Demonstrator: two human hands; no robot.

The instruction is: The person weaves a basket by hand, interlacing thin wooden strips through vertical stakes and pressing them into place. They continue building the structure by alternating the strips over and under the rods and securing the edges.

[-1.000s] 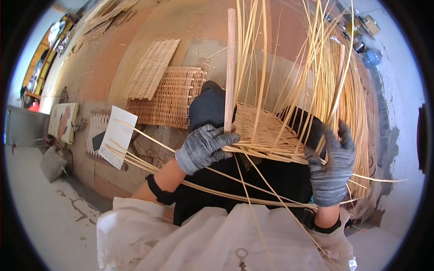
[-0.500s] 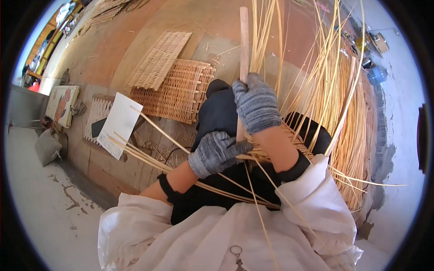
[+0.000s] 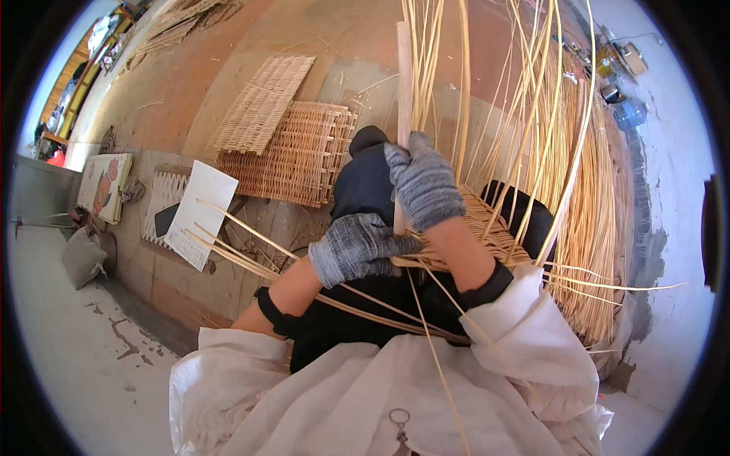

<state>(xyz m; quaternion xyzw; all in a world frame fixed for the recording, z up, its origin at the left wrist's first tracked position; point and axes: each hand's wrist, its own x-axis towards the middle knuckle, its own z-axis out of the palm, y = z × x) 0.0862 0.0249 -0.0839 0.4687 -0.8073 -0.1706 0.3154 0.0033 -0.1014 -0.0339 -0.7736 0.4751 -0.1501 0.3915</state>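
Note:
My right hand (image 3: 424,182), in a grey knit glove, is closed round a flat wooden stick (image 3: 404,72) that stands upright. The stick's lower end reaches the near left edge of a woven wicker panel (image 3: 480,220) lying across my lap. My left hand (image 3: 356,247), gloved alike, is closed at that edge beside the stick's foot, its thumb stretched to the right along the weave. Its fingertips are hidden. Several long pale willow rods (image 3: 255,266) run out to the left beneath my left wrist. Other rods rise from the panel's far side.
Two finished wicker panels (image 3: 285,152) overlap on the floor ahead. A white paper sheet (image 3: 201,216) lies to the left, partly over a dark flat object. A large bundle of willow rods (image 3: 589,220) lies along the right, by the wall. A blue water jug (image 3: 630,114) stands beyond.
My right hand and the stick have come slightly down and left. One rod's left end has dropped lower. My left hand has shifted a little left and stays at the panel's edge.

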